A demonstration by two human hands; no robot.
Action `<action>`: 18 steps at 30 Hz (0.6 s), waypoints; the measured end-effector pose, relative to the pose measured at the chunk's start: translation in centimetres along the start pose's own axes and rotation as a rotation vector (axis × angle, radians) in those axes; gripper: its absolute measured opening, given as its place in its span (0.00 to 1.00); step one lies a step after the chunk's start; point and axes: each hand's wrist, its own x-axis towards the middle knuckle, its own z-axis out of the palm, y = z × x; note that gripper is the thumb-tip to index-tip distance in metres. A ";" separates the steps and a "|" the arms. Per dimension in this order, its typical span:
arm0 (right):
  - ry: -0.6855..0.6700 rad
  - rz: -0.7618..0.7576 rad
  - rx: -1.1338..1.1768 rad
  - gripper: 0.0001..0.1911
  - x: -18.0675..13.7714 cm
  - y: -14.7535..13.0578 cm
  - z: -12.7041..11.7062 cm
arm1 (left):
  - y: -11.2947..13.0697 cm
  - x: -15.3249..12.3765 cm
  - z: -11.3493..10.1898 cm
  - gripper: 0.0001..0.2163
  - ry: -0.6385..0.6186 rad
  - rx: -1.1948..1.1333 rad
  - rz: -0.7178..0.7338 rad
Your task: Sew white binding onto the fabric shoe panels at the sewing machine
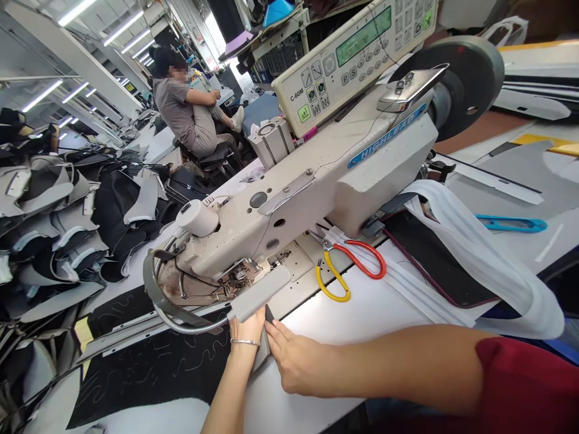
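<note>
My left hand [248,330], with a silver bangle at the wrist, reaches in under the light grey guard [262,293] of the sewing machine [307,181]. Its fingers are mostly hidden there. A grey fabric piece [261,357] with a darker edge lies between my hands on the white table, partly covered. My right hand [294,360] rests against the right side of that piece, fingers stretched forward and lying flat, tips close to my left hand. The needle area [242,274] is just beyond the guard, too small to make out.
Scissors [332,265] with red and yellow handles lie right of the machine bed. Beyond are a phone [434,259], a white elastic band [488,253] and a blue thread snipper [511,223]. Cut pieces [58,229] pile up at left. A person [190,108] sits behind.
</note>
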 end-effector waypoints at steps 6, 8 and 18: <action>-0.024 0.006 0.039 0.06 -0.2 0.0 0.3 | 0.3 -1.0 -0.6 0.16 -0.056 0.089 0.025; -0.017 0.007 0.056 0.07 -0.3 0.0 0.7 | -0.1 -1.8 -1.2 0.20 -0.109 0.095 0.064; 0.101 0.125 0.006 0.19 -0.1 -1.0 2.4 | -1.8 -5.5 -1.2 0.13 0.073 -0.010 0.276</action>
